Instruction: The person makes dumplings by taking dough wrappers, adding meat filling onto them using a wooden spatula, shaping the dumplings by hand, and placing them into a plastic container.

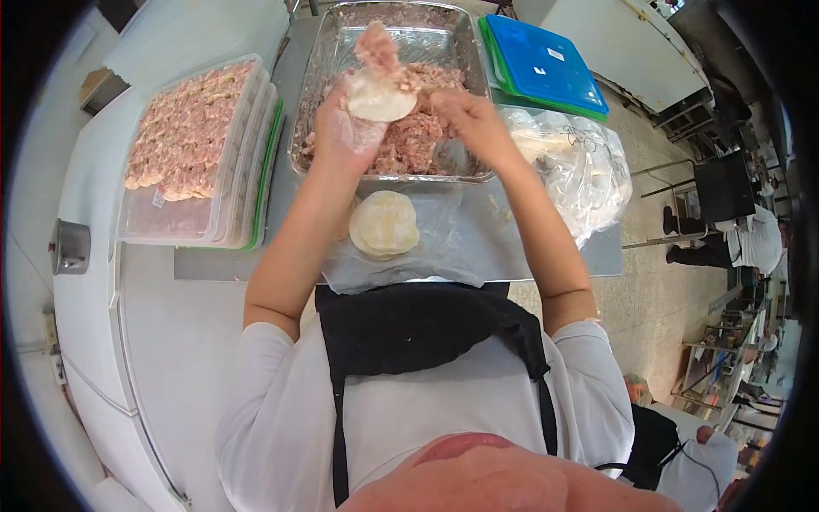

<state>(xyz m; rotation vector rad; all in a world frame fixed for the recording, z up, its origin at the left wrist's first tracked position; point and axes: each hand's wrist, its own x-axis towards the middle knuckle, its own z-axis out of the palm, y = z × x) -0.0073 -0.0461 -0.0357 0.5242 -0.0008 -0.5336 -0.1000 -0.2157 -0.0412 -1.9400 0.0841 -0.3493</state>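
My left hand (pixel 348 141), dusted with flour, holds a round white dough wrapper (pixel 380 99) over the metal tray (pixel 409 178). A blurred pink, meaty shape (pixel 377 49) sticks up beyond the wrapper; I cannot tell whether it is meat or my fingers. Right of the wrapper, my right hand (pixel 469 119) has its fingers curled, and what they grip is blurred. Ground meat (pixel 414 143) lies in the tray beneath both hands. Closer to my body, a stack of round wrappers (pixel 384 224) rests on a plastic sheet (pixel 444 218).
At left, stacked clear containers (pixel 171 218) bear rows of filled pieces (pixel 189 128). Blue and green lids (pixel 550 64) lie at back right, above a clear plastic bag (pixel 589 171) of pale contents. The metal table's front edge (pixel 230 266) is near my apron. Other people (pixel 755 243) are further right.
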